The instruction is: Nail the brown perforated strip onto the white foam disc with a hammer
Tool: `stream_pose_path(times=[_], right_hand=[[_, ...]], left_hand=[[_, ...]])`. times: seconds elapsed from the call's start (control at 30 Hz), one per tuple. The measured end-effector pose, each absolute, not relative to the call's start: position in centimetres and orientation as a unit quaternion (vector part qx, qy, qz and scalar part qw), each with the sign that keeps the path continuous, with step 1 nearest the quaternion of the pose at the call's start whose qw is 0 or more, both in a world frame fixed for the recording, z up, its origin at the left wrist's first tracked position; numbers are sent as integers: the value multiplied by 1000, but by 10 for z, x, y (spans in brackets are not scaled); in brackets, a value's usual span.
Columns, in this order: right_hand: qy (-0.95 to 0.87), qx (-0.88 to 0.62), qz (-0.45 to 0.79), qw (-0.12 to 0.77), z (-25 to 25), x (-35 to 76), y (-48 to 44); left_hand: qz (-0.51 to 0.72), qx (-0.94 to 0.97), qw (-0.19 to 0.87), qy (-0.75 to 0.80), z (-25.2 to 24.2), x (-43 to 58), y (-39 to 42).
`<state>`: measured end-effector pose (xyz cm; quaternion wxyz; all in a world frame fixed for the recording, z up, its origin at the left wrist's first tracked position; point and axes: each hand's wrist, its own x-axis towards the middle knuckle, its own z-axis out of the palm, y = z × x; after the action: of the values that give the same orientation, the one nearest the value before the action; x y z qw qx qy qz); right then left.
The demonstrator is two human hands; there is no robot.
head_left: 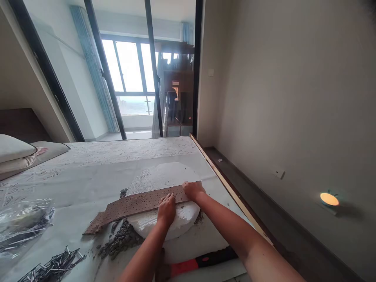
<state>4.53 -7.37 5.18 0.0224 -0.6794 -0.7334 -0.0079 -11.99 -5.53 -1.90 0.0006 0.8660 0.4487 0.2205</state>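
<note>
A long brown board full of small holes (138, 203) lies across white foam pieces, with a white foam slab (164, 174) behind it and a rounded foam block (183, 215) under its near edge. On the board's middle-right part rests my left hand (167, 209), fingers curled down; whatever they pinch is hidden. Close to the board's right end, my right hand (193, 191) is closed, its fingertips hidden from view. A shorter brown holed piece (94, 224) sits at the board's left end. Below my forearms lies a hammer with a red and black handle (185, 267).
Grey crumbly lumps (123, 238) are heaped left of the foam. A pile of nails (54, 267) and a clear plastic bag (26, 223) lie at lower left. A wooden edge strip (223, 182) borders the white-covered surface on the right, beside a wall.
</note>
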Motion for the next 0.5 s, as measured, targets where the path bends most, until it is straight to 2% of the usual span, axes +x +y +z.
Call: stream_pose_path(times=[0.17, 0.5], right_hand=[[-729, -676, 35, 99, 59, 45, -71], [-709, -675, 113, 171, 36, 12, -74]], left_hand=[[231, 857, 2, 461, -19, -120, -53], [256, 856, 11, 449, -20, -122, -52]])
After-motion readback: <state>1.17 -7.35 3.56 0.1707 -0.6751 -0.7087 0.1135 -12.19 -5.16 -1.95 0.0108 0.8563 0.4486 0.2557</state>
